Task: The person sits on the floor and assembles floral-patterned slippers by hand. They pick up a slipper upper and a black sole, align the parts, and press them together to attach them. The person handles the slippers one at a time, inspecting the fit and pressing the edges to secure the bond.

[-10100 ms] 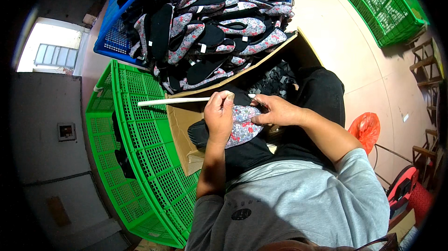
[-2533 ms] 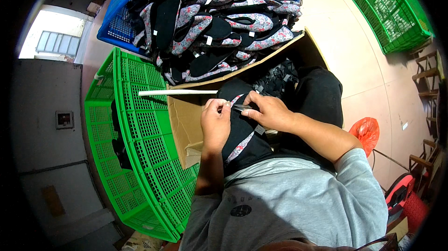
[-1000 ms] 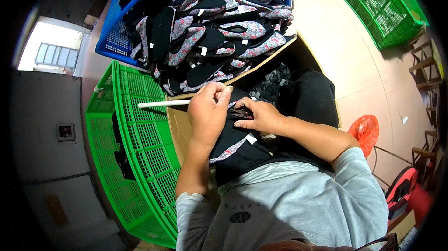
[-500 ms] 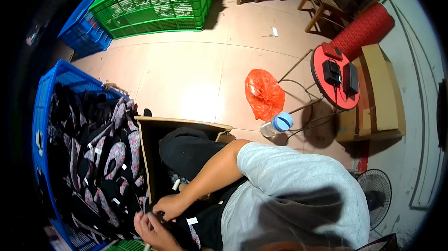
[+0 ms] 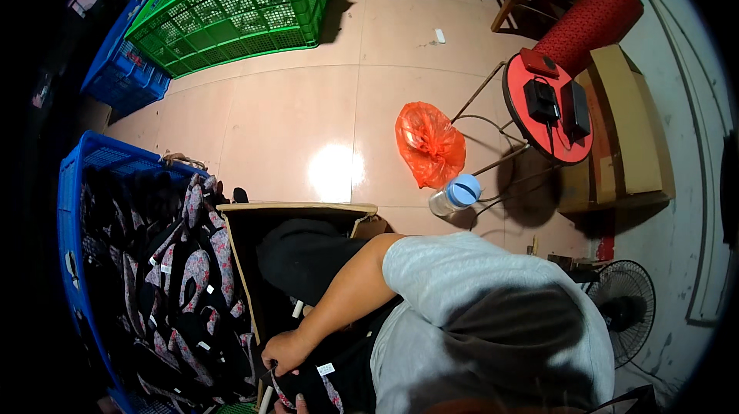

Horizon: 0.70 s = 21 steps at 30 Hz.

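My right hand (image 5: 283, 352) reaches down to the lower left and is closed on a black fabric piece with floral trim and a white label (image 5: 319, 379) lying on my lap. Only a fingertip of my left hand (image 5: 297, 407) shows at the bottom edge, under the same piece. Its grip is hidden. Beside my hands, a blue crate (image 5: 68, 206) holds a pile of several similar black and floral pieces (image 5: 188, 275). An open cardboard box (image 5: 308, 209) stands around my knees.
A green crate (image 5: 231, 13) and a second blue crate (image 5: 123, 75) stand on the tiled floor. There are also an orange plastic bag (image 5: 428, 144), a clear jar with a blue lid (image 5: 454, 194), a red round stool carrying black devices (image 5: 548, 106), a cardboard box (image 5: 627, 121) and a fan (image 5: 623, 306).
The view has swung from the lap and crates toward the floor on my right. My hands, working the fabric piece earlier, now sit at the lower edge, the left almost out of view.
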Available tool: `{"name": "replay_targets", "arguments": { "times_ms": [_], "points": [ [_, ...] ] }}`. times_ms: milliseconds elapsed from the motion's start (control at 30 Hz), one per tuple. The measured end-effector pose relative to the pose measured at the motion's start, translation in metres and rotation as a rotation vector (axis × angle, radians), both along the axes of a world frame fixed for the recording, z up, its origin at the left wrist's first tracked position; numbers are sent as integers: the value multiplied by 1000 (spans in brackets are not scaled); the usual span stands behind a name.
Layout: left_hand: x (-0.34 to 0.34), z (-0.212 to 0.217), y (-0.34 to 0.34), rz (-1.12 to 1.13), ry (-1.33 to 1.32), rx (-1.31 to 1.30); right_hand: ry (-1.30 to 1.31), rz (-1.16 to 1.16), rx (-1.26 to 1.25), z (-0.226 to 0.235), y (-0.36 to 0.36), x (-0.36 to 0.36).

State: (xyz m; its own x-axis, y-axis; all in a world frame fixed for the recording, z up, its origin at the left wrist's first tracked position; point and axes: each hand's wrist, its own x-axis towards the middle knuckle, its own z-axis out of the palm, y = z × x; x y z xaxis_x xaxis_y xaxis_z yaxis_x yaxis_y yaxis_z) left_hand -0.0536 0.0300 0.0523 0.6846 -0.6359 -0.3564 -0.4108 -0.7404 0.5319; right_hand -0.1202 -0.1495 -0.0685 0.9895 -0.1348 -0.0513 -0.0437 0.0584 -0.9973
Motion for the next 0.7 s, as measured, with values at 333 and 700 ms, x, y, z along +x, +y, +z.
{"name": "replay_targets", "arguments": {
  "times_ms": [333,700],
  "points": [
    [-6,13,42,6,122,-131,-59,10,157,10,-6,-9],
    [-13,28,25,-262,-835,-420,359,-64,558,62,-38,-15]
  ]
}}
